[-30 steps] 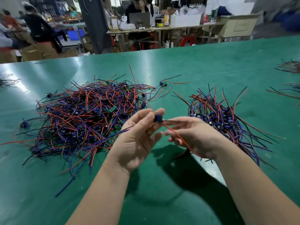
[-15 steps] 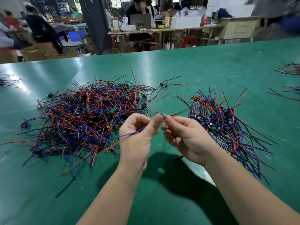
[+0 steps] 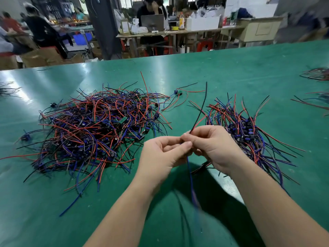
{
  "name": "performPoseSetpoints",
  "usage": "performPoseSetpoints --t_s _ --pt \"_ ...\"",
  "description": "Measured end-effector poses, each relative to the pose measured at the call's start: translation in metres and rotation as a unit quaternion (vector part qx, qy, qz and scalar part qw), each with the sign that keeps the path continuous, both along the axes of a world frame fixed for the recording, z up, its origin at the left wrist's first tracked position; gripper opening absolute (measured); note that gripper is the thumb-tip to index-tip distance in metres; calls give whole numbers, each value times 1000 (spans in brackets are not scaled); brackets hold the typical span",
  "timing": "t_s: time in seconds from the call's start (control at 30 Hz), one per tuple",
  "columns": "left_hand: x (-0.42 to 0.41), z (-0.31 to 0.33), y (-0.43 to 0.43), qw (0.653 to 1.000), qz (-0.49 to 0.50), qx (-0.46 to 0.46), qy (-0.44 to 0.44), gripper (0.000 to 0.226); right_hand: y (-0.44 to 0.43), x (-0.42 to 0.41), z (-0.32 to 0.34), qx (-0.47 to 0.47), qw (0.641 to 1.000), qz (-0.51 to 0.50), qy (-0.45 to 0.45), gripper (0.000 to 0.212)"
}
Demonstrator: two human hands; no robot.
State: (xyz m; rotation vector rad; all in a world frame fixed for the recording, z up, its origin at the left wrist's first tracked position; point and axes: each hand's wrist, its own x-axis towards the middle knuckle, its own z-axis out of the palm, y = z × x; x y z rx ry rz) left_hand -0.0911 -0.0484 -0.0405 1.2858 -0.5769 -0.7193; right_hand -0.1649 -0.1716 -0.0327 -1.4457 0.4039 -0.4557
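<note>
My left grip [image 3: 163,154] and right grip [image 3: 213,147] meet fingertip to fingertip above the bench [image 3: 231,68], both pinching one wire set [image 3: 189,168] between them. Its black wire [image 3: 202,107] rises out of my right fingers, leaning right. Its blue tail hangs down between my forearms and is blurred at the bottom. The big pile [image 3: 92,129] lies to my left, apart from my left grip. The small pile [image 3: 245,125] sits just beside my right grip, with strands showing below that wrist. Bare green runs between the piles and under my forearms. One loose piece [image 3: 178,92] lies beyond, then open bench up to the far edge.
</note>
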Motion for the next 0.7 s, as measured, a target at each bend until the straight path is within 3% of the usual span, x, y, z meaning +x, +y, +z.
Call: performPoseSetpoints --t_s 0.1,0.23,0.37,0.47,0.53,0.6,0.7 --pt "0 3 0 999 -4 35 29 13 -3 0 -1 -29 999 -14 8 20" --pt "0 5 5 991 -91 86 54 13 -17 -2 8 44 993 -107 -34 14" --pt "-3 3 10 962 -215 158 50 16 -34 -10 15 99 969 -211 -85 21" --pt "-6 0 12 943 -260 205 11 14 -44 -13 17 173 933 -280 -147 10" --pt "-8 -1 9 961 -210 179 29 12 -52 -15 17 186 903 -337 -188 10" --pt "-6 0 3 981 -126 134 58 12 -52 -17 17 141 886 -394 -201 13" --pt "4 1 0 989 -10 73 128 18 -37 -18 12 -65 866 -470 -160 22"
